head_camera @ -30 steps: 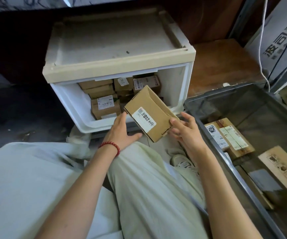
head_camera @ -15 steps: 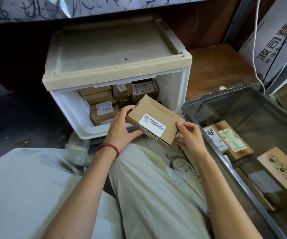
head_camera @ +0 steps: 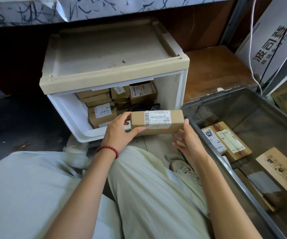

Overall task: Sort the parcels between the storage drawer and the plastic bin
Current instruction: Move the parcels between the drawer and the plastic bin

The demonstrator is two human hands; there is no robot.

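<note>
Hands: left hand grips parcel by its left end; right hand loose-fingered, thumb touching the right end | parcel: level, long axis left-right, just near of storage drawer lip | plastic bin: immediately right, right hand nearer

light: soft, bright | shadow: deep, left of left hand | glare: pale sheen on plastic bin right of right hand | edges: bowed, softly blurred
</note>
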